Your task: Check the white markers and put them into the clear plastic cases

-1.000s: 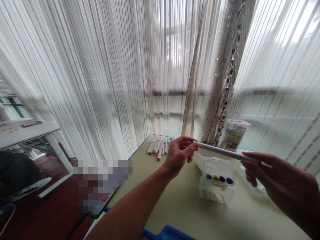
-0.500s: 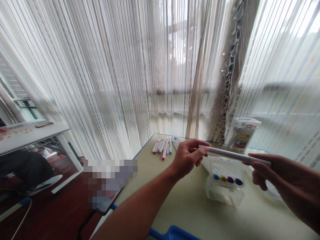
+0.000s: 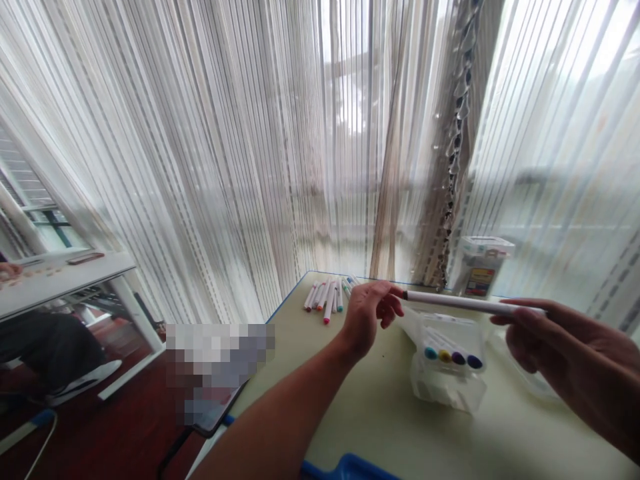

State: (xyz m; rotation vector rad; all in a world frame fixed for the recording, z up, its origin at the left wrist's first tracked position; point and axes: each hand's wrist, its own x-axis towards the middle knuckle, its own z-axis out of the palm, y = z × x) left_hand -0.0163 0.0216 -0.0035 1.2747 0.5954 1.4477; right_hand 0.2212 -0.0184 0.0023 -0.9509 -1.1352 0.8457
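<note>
A slim white marker [image 3: 460,303] with a dark left end is held level above the table by my right hand [image 3: 555,340], closed round its right end. My left hand [image 3: 373,313] is at the marker's dark end, its index fingertip at or touching that tip and its other fingers loosely bent and apart. Below the marker stands an open clear plastic case [image 3: 447,387]. Inside it lie several white markers with coloured ends, teal, yellow, purple and dark blue. Beyond my left hand, a loose group of white markers [image 3: 327,303] with coloured ends lies on the table.
The pale green table [image 3: 370,413] has a blue edge. A clear lidded box [image 3: 483,267] stands at its back right, before sheer striped curtains [image 3: 225,133]. A clear plastic piece lies under my right hand. At left, another person's hand [image 3: 7,270] rests on a white table [image 3: 65,283].
My left fingers have slipped back off the marker's shaft to its dark end, now uncovered. My right hand keeps hold of the other end. The view has shifted slightly.
</note>
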